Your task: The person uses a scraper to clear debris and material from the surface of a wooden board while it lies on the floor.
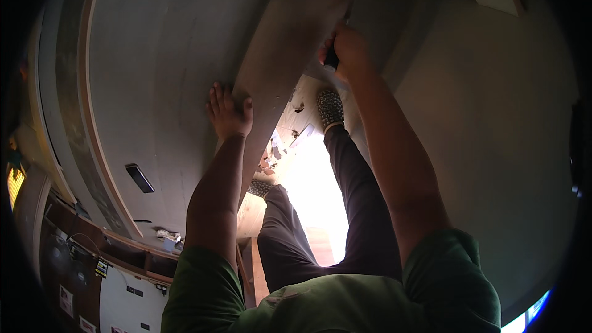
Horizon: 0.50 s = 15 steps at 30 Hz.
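My left hand (229, 113) lies flat with its fingers spread on a wide grey panel (166, 80), close to a long brownish board (271, 55) that slants up through the middle. On the other side of that board, my right hand (353, 49) is wrapped round a black-handled tool (332, 59). A thin dark part of the tool stretches upward past my fist along the board's edge. Shadow hides its exact kind and whether its tip touches the board.
Scraps (275, 145) litter the bright wooden floor near my patterned shoes (330, 106). A dark phone-like object (139, 177) rests on the grey panel. To the right rises a large plain surface (487, 135). Shelving (123, 253) with small items stands at lower left.
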{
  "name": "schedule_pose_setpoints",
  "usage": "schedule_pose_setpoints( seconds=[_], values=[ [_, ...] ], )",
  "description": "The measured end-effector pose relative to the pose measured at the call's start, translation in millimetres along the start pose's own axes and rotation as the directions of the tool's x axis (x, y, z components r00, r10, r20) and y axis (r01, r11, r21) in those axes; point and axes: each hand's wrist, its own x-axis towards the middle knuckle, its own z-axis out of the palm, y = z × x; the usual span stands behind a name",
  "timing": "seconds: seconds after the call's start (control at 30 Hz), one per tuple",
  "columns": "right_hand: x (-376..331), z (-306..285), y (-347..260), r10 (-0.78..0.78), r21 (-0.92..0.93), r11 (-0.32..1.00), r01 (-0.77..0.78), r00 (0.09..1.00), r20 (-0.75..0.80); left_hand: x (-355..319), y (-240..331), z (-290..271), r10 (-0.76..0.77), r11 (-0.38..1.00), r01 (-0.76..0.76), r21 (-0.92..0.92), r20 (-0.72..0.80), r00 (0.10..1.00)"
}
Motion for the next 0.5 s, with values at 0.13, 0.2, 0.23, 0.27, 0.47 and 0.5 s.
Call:
schedule_pose_setpoints(
  seconds=[0.13, 0.2, 0.23, 0.27, 0.47, 0.5],
  values=[
    [29, -11, -2, 0.006, -0.134, 0.991, -0.002, 1.0, 0.026, 1, 4, 1, 0.023, 1.0, -0.023, -0.017, -0.038, 0.999],
    [33, -9, -9, 0.054, -0.132, 0.989, -0.058, 0.998, -0.037, 0, 5, 2, 0.005, 1.0, -0.005, -0.008, -0.008, 1.0],
    [32, -14, -12, 0.038, -0.173, 0.984, -0.036, 0.999, 0.01, 0, 6, 3, 0.004, 1.0, -0.004, -0.009, -0.011, 1.0],
    [28, -19, -14, 0.028, -0.213, 0.977, -0.014, 0.998, 0.06, 0, 4, 3, 0.001, 1.0, -0.001, -0.005, -0.013, 1.0],
    [7, -5, 7, 0.064, -0.201, 0.978, -0.063, 0.998, -0.005, -2, -4, 1, -0.004, 1.0, 0.004, -0.005, -0.026, 1.0],
    [12, -6, 9, 0.052, -0.262, 0.964, -0.056, 0.998, -0.023, 1, 1, 1, 0.002, 1.0, -0.003, -0.014, -0.019, 1.0]
  ],
)
